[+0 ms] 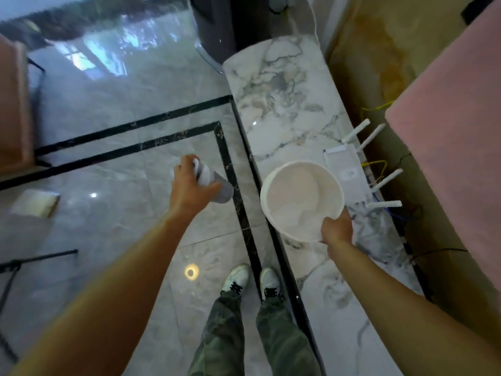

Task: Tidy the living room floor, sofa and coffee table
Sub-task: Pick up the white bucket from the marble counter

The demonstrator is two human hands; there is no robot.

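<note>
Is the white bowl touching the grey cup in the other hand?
Apart. The head view shows bare floor between the white bowl, gripped by the right hand, and the grey cup in the left hand.

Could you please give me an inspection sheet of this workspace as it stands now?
Surface: veined marble top beside a glossy tiled floor.
Job's things: grey-and-white tumbler over the floor; white bowl over the marble top.
Clutter: white router with antennas on the marble top; pale box on the floor.
Hands: left hand grips the tumbler; right hand holds the bowl by its rim.
Cables: yellow, blue and black cables behind the router.
Surroundings: pink upholstery on the right, pink chair on the left, black stand legs.
</note>
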